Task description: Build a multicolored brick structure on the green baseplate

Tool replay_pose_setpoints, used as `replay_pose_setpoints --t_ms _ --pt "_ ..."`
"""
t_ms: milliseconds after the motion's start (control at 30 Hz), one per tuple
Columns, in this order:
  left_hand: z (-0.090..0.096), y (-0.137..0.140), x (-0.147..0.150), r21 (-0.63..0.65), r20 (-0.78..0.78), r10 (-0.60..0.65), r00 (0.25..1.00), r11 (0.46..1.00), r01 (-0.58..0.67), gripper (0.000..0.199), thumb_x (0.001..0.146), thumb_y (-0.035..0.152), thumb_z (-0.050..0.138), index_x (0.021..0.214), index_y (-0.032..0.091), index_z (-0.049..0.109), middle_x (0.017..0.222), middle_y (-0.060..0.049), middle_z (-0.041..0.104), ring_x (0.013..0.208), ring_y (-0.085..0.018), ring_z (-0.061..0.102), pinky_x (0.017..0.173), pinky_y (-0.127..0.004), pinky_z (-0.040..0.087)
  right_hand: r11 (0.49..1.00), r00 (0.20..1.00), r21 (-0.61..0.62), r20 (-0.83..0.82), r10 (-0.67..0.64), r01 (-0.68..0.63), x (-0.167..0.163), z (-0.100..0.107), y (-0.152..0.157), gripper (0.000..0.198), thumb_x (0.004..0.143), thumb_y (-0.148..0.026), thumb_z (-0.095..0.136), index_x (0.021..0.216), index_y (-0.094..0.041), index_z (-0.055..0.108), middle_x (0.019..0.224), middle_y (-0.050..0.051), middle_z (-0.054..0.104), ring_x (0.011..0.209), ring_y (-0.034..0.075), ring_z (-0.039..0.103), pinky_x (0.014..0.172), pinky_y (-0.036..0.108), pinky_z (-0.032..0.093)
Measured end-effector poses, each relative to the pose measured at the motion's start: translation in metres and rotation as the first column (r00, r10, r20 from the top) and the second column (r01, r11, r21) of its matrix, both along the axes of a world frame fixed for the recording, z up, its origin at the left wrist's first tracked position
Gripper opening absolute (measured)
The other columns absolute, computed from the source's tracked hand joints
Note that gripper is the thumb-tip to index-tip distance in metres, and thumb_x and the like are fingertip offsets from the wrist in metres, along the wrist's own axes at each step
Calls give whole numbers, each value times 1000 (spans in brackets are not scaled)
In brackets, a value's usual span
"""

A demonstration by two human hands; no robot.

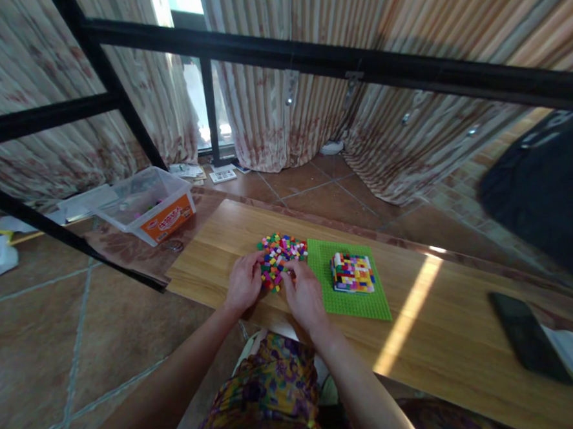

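A loose pile of small multicoloured toy bricks (283, 245) lies on the wooden table, left of a green baseplate (320, 255). On the baseplate stands a low block built from bricks (353, 273) in mixed colours, with white and yellow among them. My left hand (245, 282) rests at the pile's left edge, its fingers curled together; whatever may be in them is too small to name. Over the pile's right side reaches my right hand (305, 294), thumb and forefinger slightly apart among the bricks. It also covers the baseplate's lower left edge.
A clear plastic box (146, 199) with an orange label stands on the left beyond the table (206, 261). A dark phone-like slab (529, 336) lies at the table's right end, beside white paper (569, 351). A black metal frame (287, 51) crosses in front of the curtains.
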State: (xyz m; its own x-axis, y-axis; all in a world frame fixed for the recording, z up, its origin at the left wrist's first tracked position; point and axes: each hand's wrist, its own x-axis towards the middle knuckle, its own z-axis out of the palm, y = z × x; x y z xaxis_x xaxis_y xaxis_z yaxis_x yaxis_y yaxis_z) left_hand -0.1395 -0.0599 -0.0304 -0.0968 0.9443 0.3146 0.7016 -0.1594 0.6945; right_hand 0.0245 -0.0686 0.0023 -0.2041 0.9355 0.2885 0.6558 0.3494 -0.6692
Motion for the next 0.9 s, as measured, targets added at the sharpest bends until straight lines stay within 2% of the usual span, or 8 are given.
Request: replay_pose_setpoints --t_ms 100,200,267,333,400,467,700,900 --pt "1 0 -1 1 -14 1 1000 1000 -1 35 90 16 41 116 17 64 105 -8 70 101 -22 62 97 -41 48 998 974 -46 -218 -61 53 23 12 -21 18 91 -28 53 102 -20 65 96 6 70 83 18 66 77 30 52" --pt "1 2 -2 4 -27 9 1000 1000 -9 34 90 19 41 116 18 64 104 -8 70 101 -23 62 96 -41 49 966 908 -51 -333 -254 252 62 18 -39 18 85 -34 60 95 -22 69 90 4 71 78 17 66 75 30 53" --pt "1 3 -2 3 -40 5 999 1000 -5 34 91 23 41 115 19 65 104 -8 71 101 -23 63 96 -41 49 904 814 -88 -405 -416 418 92 16 -45 20 83 -37 62 92 -21 70 92 6 73 82 19 68 75 32 54" --pt "1 4 -2 4 -54 2 999 1000 -2 34 91 25 41 114 18 65 106 -9 71 101 -23 63 96 -41 49 834 721 -152 -435 -539 531 120 12 -46 24 78 -38 65 90 -19 72 87 8 74 79 21 69 74 35 55" --pt "2 4 -3 4 -65 -5 998 1000 5 35 91 27 40 113 18 65 108 -10 71 103 -24 63 97 -41 48 793 713 -186 -355 -605 580 140 7 -41 27 75 -37 66 92 -18 73 87 10 75 79 23 69 76 37 54" --pt "3 5 -3 -1 -72 -8 997 1000 7 35 91 28 39 112 17 65 109 -10 71 104 -25 63 97 -42 48 776 710 -194 -319 -628 600 152 3 -34 29 74 -38 65 92 -17 74 89 11 76 80 24 69 77 38 54" --pt "5 5 -3 -7 -81 -15 997 1000 15 36 89 28 40 112 17 65 108 -11 71 104 -26 63 96 -42 49 795 750 -260 -270 -604 548 157 3 -10 30 71 -40 64 88 -18 76 85 10 76 79 25 67 74 37 51" --pt "5 5 -3 -6 -93 -12 996 1000 12 36 90 29 40 112 16 66 109 -11 71 104 -25 63 97 -42 48 800 738 -330 -321 -594 500 162 5 0 30 65 -38 68 85 -17 75 76 7 75 68 21 64 63 32 47"
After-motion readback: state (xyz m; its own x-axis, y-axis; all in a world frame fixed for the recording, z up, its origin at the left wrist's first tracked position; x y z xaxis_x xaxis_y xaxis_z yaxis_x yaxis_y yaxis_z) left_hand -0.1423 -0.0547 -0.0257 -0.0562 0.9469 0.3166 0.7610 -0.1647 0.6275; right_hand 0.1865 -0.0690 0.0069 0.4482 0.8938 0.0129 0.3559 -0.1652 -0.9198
